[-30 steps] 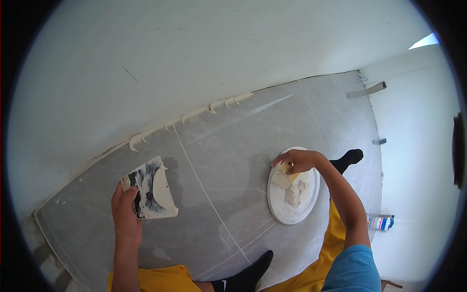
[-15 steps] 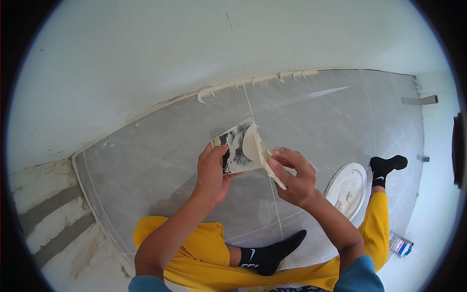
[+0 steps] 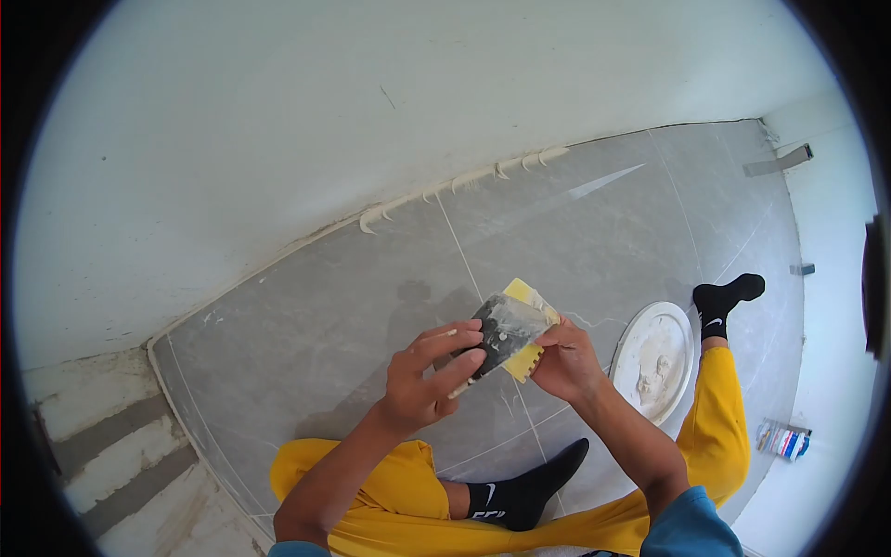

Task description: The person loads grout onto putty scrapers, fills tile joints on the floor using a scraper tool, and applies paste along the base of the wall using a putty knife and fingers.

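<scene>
My left hand (image 3: 419,379) grips a putty scraper (image 3: 501,345) with a black part and a blade smeared with pale filler. Its fingers lie across the black part. In my right hand (image 3: 566,364) is a yellow notched spreader (image 3: 522,366), pinched at its right edge. The spreader sits behind the scraper, partly hidden by it, and the two overlap in front of my body above the tiles. A ridged strip of cream filler (image 3: 447,189) runs along the joint of wall and floor.
A round white lid (image 3: 624,371) with filler on it lies on the grey tiled floor (image 3: 306,353) at my right. Nearby is my foot in a black sock (image 3: 729,299). A tube-like printed package (image 3: 784,440) lies farther right. The white wall (image 3: 278,139) rises ahead.
Left hand has turned the scraper over, so its other face shows. The spreader in the right hand has moved behind it, its yellow now visible. Both hands are slightly lower.
</scene>
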Available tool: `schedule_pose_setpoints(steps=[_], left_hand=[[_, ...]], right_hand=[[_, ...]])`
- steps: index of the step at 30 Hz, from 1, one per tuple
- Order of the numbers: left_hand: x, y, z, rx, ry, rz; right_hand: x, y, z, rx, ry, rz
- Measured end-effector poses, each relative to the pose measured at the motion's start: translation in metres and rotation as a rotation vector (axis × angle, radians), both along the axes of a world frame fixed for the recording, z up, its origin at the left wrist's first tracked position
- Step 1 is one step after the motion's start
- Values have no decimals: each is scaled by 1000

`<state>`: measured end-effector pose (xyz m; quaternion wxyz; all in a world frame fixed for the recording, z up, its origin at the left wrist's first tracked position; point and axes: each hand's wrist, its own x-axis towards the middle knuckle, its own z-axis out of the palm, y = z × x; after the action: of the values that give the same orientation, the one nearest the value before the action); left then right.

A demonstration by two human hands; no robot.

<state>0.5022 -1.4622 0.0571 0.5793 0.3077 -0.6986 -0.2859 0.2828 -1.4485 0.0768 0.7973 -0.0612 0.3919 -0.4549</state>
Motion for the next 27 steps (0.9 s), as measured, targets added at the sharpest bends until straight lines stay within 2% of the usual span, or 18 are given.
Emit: schedule_pose_setpoints(steps=[1,5,7,8,9,10,11,12,14,15,17,18,20,24,26,27], left_hand=[[1,-3,1,-188,-183,-99],[-2,-14,-3,-168,-292,-14],[4,-21,-16,84,-344,85],[9,-20,-18,271,-285,103],[12,-18,-18,464,-229,115],[13,-21,-18,470,-222,92],[15,-23,-16,578,-105,71],[15,-25,-15,685,11,56],[12,-28,-16,718,81,74],[11,-29,-17,747,145,93],[15,-31,-21,787,146,86],[18,-32,-24,838,166,69],[22,-34,-37,888,228,64],[24,-37,-41,963,293,92],[24,-38,-38,979,346,75],[24,-38,-37,988,346,70]], right_hand=[[-4,-3,0,-26,-44,41],[-25,-11,-2,-108,-95,92],[-43,-29,4,-187,-104,47],[-56,-42,9,-255,-122,16],[-69,-57,14,-315,86,40],[-84,-76,16,-364,291,69],[-108,-97,6,-477,621,153],[-120,-119,2,-565,1141,201],[-144,-159,-9,-500,1650,224],[-158,-178,-24,-498,1654,229],[-184,-209,-58,-1075,2125,191],[-189,-218,-64,-1066,2127,200],[-190,-231,-77,-1288,2375,309],[-179,-238,-99,-1207,2447,316],[-178,-237,-102,-1142,2531,623],[-178,-239,-91,-1132,2530,635]])
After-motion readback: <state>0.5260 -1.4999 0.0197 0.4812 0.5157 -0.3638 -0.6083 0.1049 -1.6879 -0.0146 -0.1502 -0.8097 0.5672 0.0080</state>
